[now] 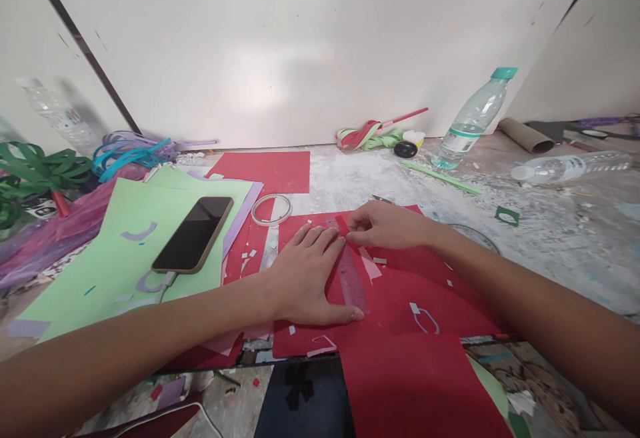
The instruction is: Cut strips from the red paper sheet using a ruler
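The ruler [353, 281] was overlapped by the splayed left grip [309, 275]; any hold by the curled right grip [380, 225] was indiscernible.

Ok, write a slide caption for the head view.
Left hand spread across a translucent ruler on red paper, right hand curled beside the ruler's far end.

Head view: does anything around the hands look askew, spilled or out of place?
Yes. At the right, a clear plastic bottle with a white cap lies on its side, unlike the standing teal-capped clear bottle; no spill shows. Small pale paper scraps litter the red paper sheet around the left hand, looking untidy.
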Demonstrator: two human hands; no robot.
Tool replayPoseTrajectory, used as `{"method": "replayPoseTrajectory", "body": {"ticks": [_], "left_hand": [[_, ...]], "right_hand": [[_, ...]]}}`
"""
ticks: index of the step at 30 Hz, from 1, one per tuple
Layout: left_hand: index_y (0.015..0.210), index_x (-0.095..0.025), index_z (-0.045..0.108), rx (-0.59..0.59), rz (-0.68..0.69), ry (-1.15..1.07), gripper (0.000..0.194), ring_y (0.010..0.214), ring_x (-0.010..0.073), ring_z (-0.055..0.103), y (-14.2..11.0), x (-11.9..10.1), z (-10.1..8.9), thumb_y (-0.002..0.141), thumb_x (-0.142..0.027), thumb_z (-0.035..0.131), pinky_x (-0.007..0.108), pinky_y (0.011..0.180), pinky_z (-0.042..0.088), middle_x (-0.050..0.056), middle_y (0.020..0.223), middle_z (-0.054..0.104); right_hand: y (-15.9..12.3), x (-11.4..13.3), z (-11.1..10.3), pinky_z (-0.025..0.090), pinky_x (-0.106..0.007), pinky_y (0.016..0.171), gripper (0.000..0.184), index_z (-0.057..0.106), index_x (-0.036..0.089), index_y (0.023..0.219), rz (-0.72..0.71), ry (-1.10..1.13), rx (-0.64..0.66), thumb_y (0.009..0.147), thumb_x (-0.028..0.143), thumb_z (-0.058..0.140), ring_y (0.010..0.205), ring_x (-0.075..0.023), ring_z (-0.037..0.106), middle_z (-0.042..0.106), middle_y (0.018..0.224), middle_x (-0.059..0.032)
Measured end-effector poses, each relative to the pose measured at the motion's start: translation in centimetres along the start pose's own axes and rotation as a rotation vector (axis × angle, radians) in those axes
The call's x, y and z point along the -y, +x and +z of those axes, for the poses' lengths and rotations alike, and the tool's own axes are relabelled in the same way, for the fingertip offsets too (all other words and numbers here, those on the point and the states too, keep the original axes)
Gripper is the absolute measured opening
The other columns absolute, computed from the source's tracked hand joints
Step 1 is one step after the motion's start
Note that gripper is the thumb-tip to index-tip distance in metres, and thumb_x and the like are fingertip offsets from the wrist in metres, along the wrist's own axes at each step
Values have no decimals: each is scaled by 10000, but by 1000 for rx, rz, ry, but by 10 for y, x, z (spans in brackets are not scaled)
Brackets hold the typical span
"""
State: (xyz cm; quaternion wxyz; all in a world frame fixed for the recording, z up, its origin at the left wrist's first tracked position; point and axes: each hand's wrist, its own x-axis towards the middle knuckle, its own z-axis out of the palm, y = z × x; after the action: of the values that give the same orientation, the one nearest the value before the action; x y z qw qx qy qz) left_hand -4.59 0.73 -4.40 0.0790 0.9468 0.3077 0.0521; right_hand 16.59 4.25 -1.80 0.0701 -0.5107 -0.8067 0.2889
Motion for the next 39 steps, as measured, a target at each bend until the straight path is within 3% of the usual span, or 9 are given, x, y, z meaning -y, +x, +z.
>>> {"method": "replayPoseTrajectory", "body": {"ticks": [9,14,21,27,33,39], "left_hand": [[1405,-95,373,1,-16,-7,1026,1368,374,279,-1,1,2,710,-848,422,510,1150,152,173,1487,346],[1381,-118,393,-17,-22,-15,997,1370,379,278,-2,0,3,700,-845,445,511,1153,151,160,1464,381],[1303,-133,466,-24,-15,-23,927,1349,384,301,-1,0,2,697,-834,466,511,1151,148,156,1439,405],[1381,-125,400,-18,-24,-37,990,1368,363,284,-1,0,3,698,-839,459,499,1147,165,161,1487,349],[1338,-232,463,25,30,-44,824,1382,324,271,1,0,-1,754,-813,426,510,1134,190,103,1433,428],[1356,-174,422,66,-22,-64,959,1392,347,241,2,1,-2,690,-864,442,516,1131,172,147,1483,351]], "right_hand": [[-9,0,-10,376,-267,528,155,601,196,647,19,66,167,752,306,570,570,-159,570,664,610,-22],[-10,3,-4,388,-268,532,170,567,198,570,18,76,202,732,250,563,550,-162,580,654,564,-21],[-23,15,-6,405,-254,540,191,606,199,634,-43,122,247,799,271,541,589,-143,585,689,648,-16],[-32,12,6,382,-284,509,115,623,211,672,8,-19,109,769,260,584,574,-159,562,658,651,-14],[-33,11,13,357,-283,508,62,571,215,751,41,-17,8,715,224,621,599,-168,555,645,696,-20],[-30,10,14,357,-264,520,87,562,195,679,-4,44,54,754,218,522,575,-149,554,637,623,-3]]}}
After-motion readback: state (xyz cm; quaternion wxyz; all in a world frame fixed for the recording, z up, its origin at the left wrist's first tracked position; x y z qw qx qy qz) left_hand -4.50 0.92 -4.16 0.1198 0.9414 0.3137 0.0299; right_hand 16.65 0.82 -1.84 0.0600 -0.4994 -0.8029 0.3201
